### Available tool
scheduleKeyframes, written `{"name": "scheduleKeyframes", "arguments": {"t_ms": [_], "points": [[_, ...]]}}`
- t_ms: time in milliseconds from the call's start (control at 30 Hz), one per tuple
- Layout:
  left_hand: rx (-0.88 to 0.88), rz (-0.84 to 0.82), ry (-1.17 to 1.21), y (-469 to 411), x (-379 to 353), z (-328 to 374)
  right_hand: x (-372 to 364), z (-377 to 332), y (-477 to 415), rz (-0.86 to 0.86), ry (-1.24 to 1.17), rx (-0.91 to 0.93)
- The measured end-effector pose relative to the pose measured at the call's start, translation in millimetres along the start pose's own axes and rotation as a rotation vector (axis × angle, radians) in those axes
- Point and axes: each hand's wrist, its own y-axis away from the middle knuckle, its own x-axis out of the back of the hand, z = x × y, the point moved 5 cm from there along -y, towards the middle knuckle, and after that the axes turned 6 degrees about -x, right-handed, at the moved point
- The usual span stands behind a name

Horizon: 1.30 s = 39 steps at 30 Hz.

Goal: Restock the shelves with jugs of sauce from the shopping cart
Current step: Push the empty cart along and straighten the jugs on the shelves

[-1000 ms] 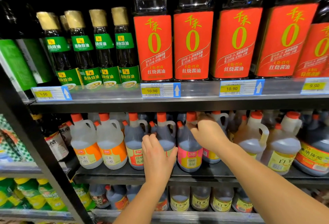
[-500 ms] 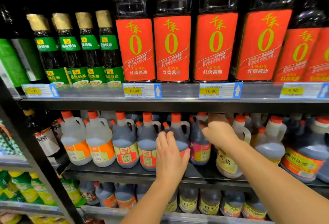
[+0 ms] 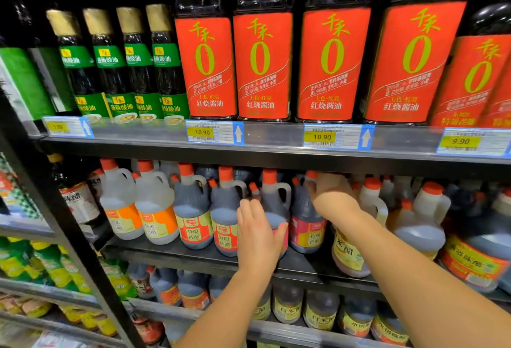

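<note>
On the middle shelf [image 3: 193,260] stands a row of handled sauce jugs with orange-red caps. My left hand [image 3: 257,237] lies flat, fingers straight, against the front of a dark jug [image 3: 272,198] whose pink label shows at the thumb. My right hand [image 3: 331,198] reaches under the upper shelf, and its fingers curl over the neck and handle of the neighbouring dark jug with a pink label [image 3: 307,230]. That jug's cap is mostly hidden by the hand. No shopping cart is in view.
Pale jugs with orange labels [image 3: 154,217] and dark jugs with red-yellow labels [image 3: 193,217] stand to the left, amber jugs [image 3: 420,226] to the right. Tall red-labelled bottles [image 3: 260,63] fill the shelf above. The upper shelf edge [image 3: 276,154] hangs low over the caps.
My left hand has slid right from the red-yellow labelled jug onto the pink-labelled one. My right hand stays at the neighbouring jug's top. The view has shifted right and closer.
</note>
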Motion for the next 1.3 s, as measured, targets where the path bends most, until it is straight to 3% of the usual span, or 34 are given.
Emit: {"name": "scheduleKeyframes", "arguments": {"t_ms": [167,300,433,600,967,1133,1300], "points": [[-0.003,-0.002,0.002,0.9,-1.2,0.4,-5.5,10.0,3.0,-0.119,0.058,-0.025],[-0.005,-0.003,-0.011,2.1,-2.2,1.3,4.6,11.2,13.6,0.018,0.152,0.096],[0.016,-0.014,-0.012,2.9,-2.7,0.9,2.8,11.5,15.9,-0.056,0.141,0.088],[0.025,-0.02,-0.006,2.6,-1.3,4.8,8.5,10.6,19.0,0.035,0.113,0.131],[0.061,-0.036,0.003,4.0,0.8,8.0,6.0,13.7,21.9,0.094,0.028,0.182],[0.056,-0.039,0.018,4.9,1.7,6.6,5.3,13.9,22.8,0.034,0.002,0.13],[0.032,-0.051,0.05,8.1,4.5,6.7,20.5,26.5,41.7,0.122,0.005,0.2]]}}
